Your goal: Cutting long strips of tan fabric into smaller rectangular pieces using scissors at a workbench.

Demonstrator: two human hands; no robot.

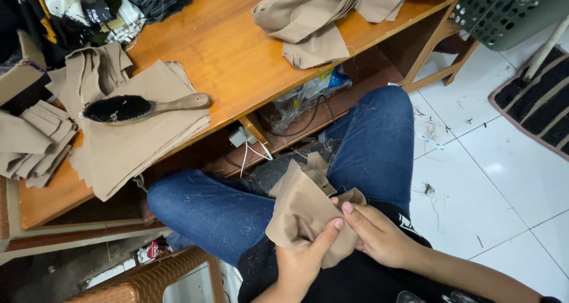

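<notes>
— Well, what takes up the most room?

— A long wooden worktop [237, 54], slanting across the upper part of the view. Heaps of tan cut cloth lie at its far end [314, 13], and a flat stack of tan panels [130, 143] sits near its left end, with smaller folded bundles [29, 140] just beside it.

— Anything on that stack?

— A wooden-handled brush [139, 108] with dark bristles lies across it.

— And the person?

— Seated, knees in blue jeans [219, 214] under the worktop's edge. A green perforated basket [504, 13] stands at top right.

— The hands?

— Both are clamped on a tan fabric piece [302, 211] over the lap: the left hand [302, 258] pinches its lower edge, the right hand [379, 235] grips it just beside, thumbs nearly touching.
</notes>
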